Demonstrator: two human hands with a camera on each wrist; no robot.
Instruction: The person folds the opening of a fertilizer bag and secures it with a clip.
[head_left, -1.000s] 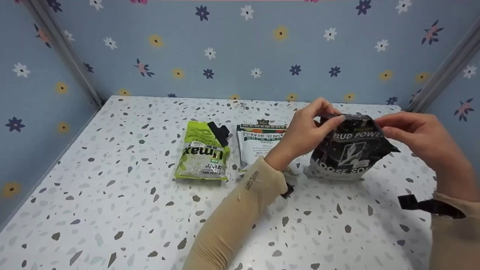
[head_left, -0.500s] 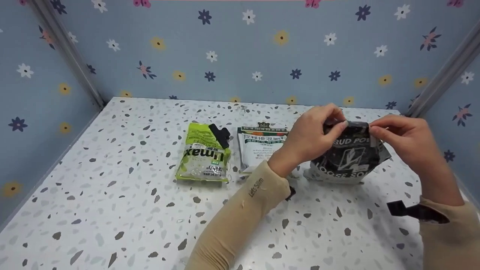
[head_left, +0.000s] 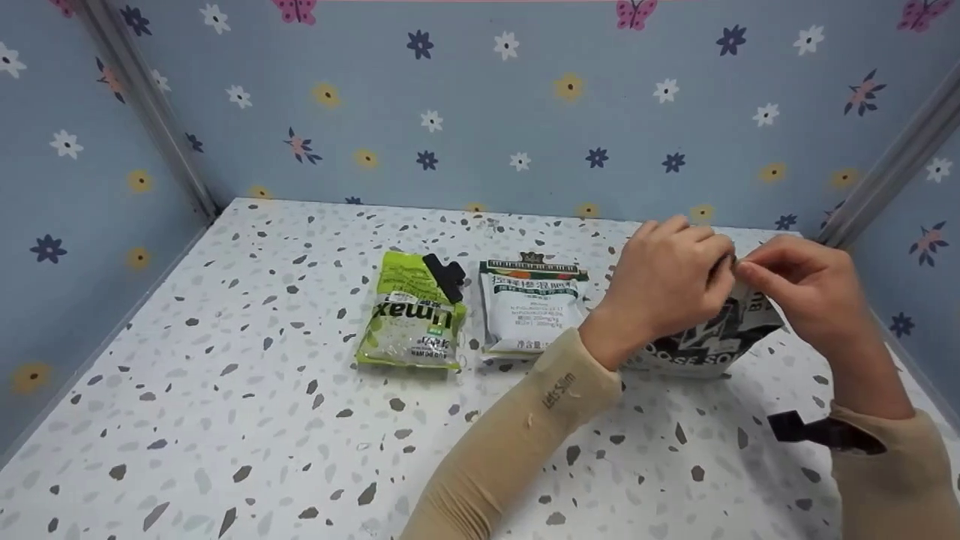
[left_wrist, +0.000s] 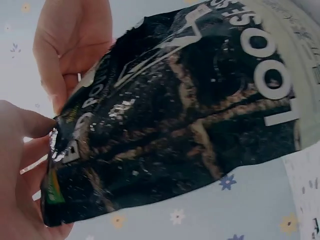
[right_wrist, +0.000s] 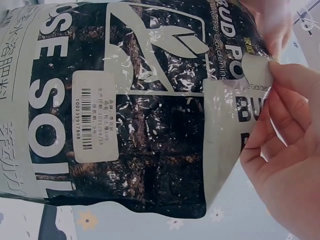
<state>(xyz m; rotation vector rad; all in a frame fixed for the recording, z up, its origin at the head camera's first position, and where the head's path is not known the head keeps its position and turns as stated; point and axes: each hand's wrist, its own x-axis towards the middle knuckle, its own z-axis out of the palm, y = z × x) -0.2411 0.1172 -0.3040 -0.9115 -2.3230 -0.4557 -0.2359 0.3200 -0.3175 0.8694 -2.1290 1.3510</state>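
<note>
A black and pale bag of loose soil (head_left: pixel 694 364) stands at the right of the table, partly hidden by the hands. My left hand (head_left: pixel 667 277) grips its top edge, fingers curled over it. At the upper right, my right hand (head_left: pixel 806 281) pinches the bag between thumb and fingers, close beside the left fingertips. In the right wrist view, a corner of the bag (right_wrist: pixel 155 130) is folded inward over the front, showing pale printing, and the right thumb (right_wrist: pixel 295 80) presses at the fold. The left wrist view shows the bag's top (left_wrist: pixel 52 150) between the left fingers and thumb.
Left of the soil bag lies a white printed packet (head_left: pixel 529 311) with a crown-shaped top piece. Farther left is a green and white packet (head_left: pixel 412 322) with a black clip (head_left: pixel 445 277) on its upper corner. Flowered wall panels (head_left: pixel 480 112) enclose the speckled table (head_left: pixel 300 450).
My left hand has moved right along the bag's top and curled over it, nearing the right hand. The right corner of the bag has been folded inward. The view has tilted slightly.
</note>
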